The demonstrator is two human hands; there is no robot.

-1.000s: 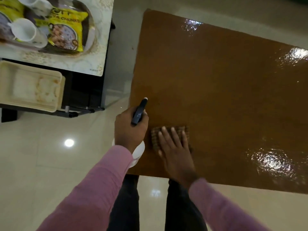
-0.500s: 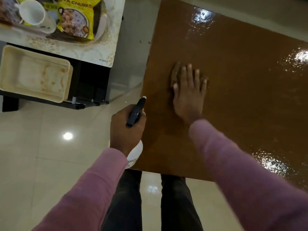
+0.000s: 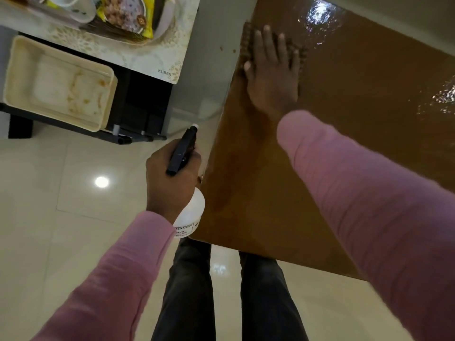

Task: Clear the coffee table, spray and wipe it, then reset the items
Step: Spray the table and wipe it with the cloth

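The glossy brown coffee table fills the right half of the view, bare and wet with glints. My right hand lies flat with fingers spread on a brown knobbly cloth, pressing it onto the table near the far left edge. Only the cloth's edges show around my fingers. My left hand hangs just off the table's left edge, wrapped around a white spray bottle with a black nozzle head pointing away from me.
A side table at the upper left bears a plate, a yellow snack packet and a white cup. A cream tray rests on its lower shelf. Shiny tiled floor and my legs lie below.
My right hand has slid the cloth from the table's near edge up along the left edge toward the far end. My left hand has kept the bottle in about the same spot.
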